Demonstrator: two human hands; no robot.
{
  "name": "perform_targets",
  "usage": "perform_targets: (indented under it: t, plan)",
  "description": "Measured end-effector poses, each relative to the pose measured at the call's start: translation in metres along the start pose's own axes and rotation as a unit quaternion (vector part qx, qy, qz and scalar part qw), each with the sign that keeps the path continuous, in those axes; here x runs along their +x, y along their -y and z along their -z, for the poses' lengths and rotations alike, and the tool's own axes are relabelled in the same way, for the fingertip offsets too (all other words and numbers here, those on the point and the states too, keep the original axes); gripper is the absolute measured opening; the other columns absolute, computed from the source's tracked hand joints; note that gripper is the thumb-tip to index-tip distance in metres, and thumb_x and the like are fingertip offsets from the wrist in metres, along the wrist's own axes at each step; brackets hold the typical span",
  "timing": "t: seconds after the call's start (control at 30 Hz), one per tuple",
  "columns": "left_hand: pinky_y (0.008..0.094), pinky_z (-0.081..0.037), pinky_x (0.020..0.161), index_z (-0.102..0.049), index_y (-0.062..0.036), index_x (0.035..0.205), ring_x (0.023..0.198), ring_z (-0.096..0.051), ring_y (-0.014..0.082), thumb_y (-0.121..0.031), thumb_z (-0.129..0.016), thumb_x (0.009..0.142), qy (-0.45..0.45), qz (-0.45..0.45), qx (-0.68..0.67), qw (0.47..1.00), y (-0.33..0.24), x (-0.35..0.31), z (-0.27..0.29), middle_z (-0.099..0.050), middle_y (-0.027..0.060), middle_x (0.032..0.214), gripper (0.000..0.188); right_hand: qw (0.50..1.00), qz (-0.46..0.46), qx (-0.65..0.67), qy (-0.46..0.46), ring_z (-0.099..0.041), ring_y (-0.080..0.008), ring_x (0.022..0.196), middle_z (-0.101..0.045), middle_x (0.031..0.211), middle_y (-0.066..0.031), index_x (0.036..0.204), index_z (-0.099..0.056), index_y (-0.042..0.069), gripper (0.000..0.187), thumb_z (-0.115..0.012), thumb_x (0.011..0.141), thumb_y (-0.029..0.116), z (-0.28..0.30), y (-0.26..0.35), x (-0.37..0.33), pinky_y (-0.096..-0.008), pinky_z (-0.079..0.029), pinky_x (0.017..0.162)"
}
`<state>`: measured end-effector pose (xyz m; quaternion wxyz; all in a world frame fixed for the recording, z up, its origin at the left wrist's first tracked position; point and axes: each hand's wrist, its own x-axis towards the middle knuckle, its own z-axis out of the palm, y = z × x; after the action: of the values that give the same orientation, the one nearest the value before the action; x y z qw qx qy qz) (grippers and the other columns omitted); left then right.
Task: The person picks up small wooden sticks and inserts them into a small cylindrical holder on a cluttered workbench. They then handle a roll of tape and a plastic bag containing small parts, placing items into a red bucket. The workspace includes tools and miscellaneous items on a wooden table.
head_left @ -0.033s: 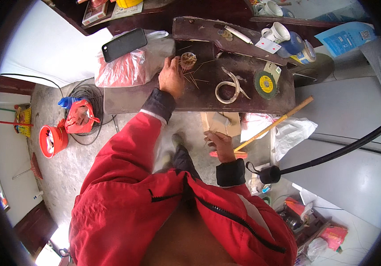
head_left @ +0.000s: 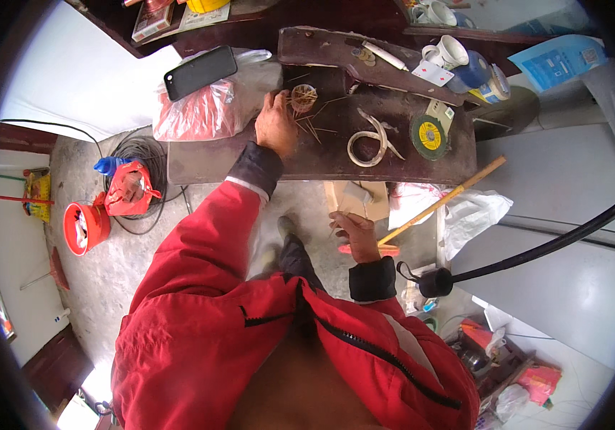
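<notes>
On the dark table, my left hand (head_left: pixel 276 127) rests with curled fingers just left of a small round tub (head_left: pixel 304 97) of toothpicks. Whatever those fingertips pinch is hidden. Several loose toothpicks (head_left: pixel 309 123) lie scattered around the tub. My right hand (head_left: pixel 356 235) hangs lower, in front of the table edge and above the floor, thumb and fingers drawn together. Something thin may be between them, too small to name.
A bagged red bundle (head_left: pixel 203 107) with a black phone (head_left: pixel 201 73) on top lies left of my left hand. Rightward are a curled pale ring-shaped piece (head_left: pixel 368 147), a grinding disc (head_left: pixel 429 136) and a white mug (head_left: pixel 450 52). A broom handle (head_left: pixel 450 195) leans by the table.
</notes>
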<state>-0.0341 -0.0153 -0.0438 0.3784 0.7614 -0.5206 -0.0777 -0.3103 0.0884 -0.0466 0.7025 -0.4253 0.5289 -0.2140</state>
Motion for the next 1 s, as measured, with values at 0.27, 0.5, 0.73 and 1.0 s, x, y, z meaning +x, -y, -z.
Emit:
perform_targets:
  t: [0.27,0.5,0.73,1.0]
  plan:
    - [0.045,-0.043,0.095,-0.047,0.0023,0.131,0.109,-0.051,0.0374,-0.031,-0.078,0.072,-0.06,-0.049,0.026,0.997,-0.002,0.003,-0.008,-0.057,0.0184,0.119,0.074,1.0,-0.014,-0.003,0.0,-0.065,-0.0103,0.084,-0.071,0.093,-0.0034,0.103,-0.073,0.004,0.026,-0.063,0.092,0.026,0.004,-0.003,0.004,-0.0248,-0.049,0.071]
    - [0.0443,-0.042,0.096,-0.049,0.0006,0.13,0.11,-0.051,0.0365,-0.034,-0.079,0.073,-0.021,-0.003,0.071,0.997,-0.007,0.011,-0.026,-0.058,0.0181,0.12,0.073,1.0,-0.007,0.006,0.009,-0.066,-0.0118,0.084,-0.071,0.096,-0.0032,0.104,-0.072,0.003,0.025,-0.061,0.093,0.022,0.008,-0.01,0.003,-0.0258,-0.051,0.071]
    - [0.0454,-0.043,0.094,-0.054,-0.0044,0.119,0.107,-0.053,0.0345,-0.031,-0.081,0.069,-0.071,0.008,0.053,0.996,-0.001,0.019,-0.044,-0.061,0.0137,0.112,0.063,1.0,0.014,0.01,0.019,-0.065,-0.0104,0.085,-0.071,0.095,-0.0023,0.103,-0.072,0.003,0.023,-0.061,0.094,0.022,0.013,-0.008,-0.003,-0.0248,-0.05,0.069]
    - [0.0447,-0.046,0.09,-0.057,-0.003,0.113,0.103,-0.058,0.0354,-0.027,-0.081,0.069,-0.094,-0.022,-0.017,0.995,-0.002,0.025,-0.042,-0.063,0.0161,0.106,0.055,0.999,0.038,0.019,0.005,-0.065,-0.0098,0.083,-0.07,0.091,-0.0016,0.101,-0.073,0.003,0.024,-0.062,0.094,0.024,0.01,-0.011,-0.006,-0.0245,-0.049,0.068]
